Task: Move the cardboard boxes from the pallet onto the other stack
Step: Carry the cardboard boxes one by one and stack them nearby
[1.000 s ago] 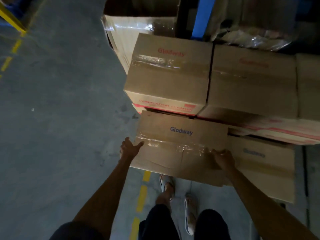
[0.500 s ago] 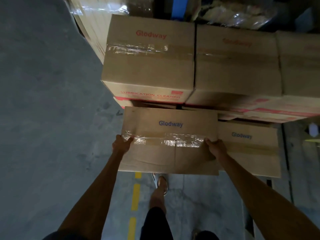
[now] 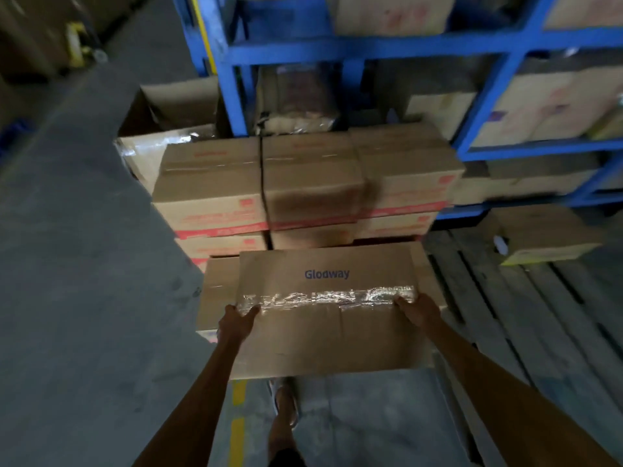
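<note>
The Glodway cardboard box point(image 3: 330, 318) sits at the view's centre, carried level. The left hand point(image 3: 237, 320) grips its 9 o'clock edge, thumb on the shiny tape, and the right hand point(image 3: 418, 311) clasps the 3 o'clock edge. At 12 o'clock stands the red-printed box stack point(image 3: 303, 187), with the blue rack point(image 3: 371, 50) behind it. The wooden pallet point(image 3: 526, 315) lies at 3 o'clock.

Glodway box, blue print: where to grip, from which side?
By its two short ends, one hand from each side, level with the tape seam: the Glodway box is wide, flat-topped, no handles visible. The left hand and right hand hold it that way.
</note>
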`<action>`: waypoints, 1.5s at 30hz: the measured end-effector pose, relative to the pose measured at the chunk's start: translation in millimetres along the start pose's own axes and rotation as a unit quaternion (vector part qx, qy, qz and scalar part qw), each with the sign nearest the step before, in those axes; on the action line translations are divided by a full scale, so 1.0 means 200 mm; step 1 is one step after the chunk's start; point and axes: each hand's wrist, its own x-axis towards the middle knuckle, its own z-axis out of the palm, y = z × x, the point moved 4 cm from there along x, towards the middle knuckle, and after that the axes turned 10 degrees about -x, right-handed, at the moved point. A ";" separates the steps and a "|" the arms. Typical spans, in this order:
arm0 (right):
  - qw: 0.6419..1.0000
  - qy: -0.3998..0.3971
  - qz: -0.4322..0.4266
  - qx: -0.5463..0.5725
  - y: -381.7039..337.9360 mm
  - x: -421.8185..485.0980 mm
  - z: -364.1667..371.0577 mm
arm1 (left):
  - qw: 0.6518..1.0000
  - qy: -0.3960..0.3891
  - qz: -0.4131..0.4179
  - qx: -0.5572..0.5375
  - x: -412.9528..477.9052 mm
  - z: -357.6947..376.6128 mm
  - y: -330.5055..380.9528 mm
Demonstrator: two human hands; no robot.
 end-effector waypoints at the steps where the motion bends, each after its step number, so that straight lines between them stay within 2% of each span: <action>1: 1.000 0.001 0.001 0.000 0.15 -0.06 -0.10 | 1.000 -0.007 0.008 0.008 -0.10 0.09 0.03; 3: 1.000 0.028 -0.012 0.001 0.39 -0.19 -0.29 | 0.999 -0.031 0.023 0.021 -0.29 0.26 0.09; 4: 0.998 0.059 0.006 -0.003 0.65 -0.29 -0.49 | 0.996 -0.061 0.052 0.028 -0.49 0.46 0.18; 6: 0.995 0.093 0.015 -0.016 0.86 -0.36 -0.65 | 0.993 -0.087 0.064 0.040 -0.64 0.62 0.24; 9: 0.995 0.096 0.029 -0.017 1.11 -0.36 -0.78 | 0.989 -0.113 0.082 0.041 -0.81 0.81 0.29; 11: 0.992 0.107 0.069 0.001 1.32 -0.35 -0.92 | 0.984 -0.133 0.107 0.044 -0.94 0.97 0.36; 18: 0.981 0.145 0.118 0.052 1.72 -0.18 -1.38 | 0.972 -0.185 0.132 0.055 -1.14 1.56 0.74; 23: 0.977 0.164 0.126 0.059 1.75 0.11 -1.67 | 0.971 -0.193 0.128 0.054 -1.07 1.99 1.05; 30: 0.985 0.117 0.123 0.009 1.70 0.80 -2.05 | 0.981 -0.177 0.068 0.040 -0.83 2.53 1.41; 36: 0.991 0.079 0.105 0.029 1.65 1.28 -2.28 | 0.985 -0.164 0.031 0.037 -0.73 2.81 1.67; 45: 0.997 0.040 0.061 -0.019 1.61 2.37 -2.48 | 0.993 -0.102 -0.056 -0.019 -0.36 3.48 1.93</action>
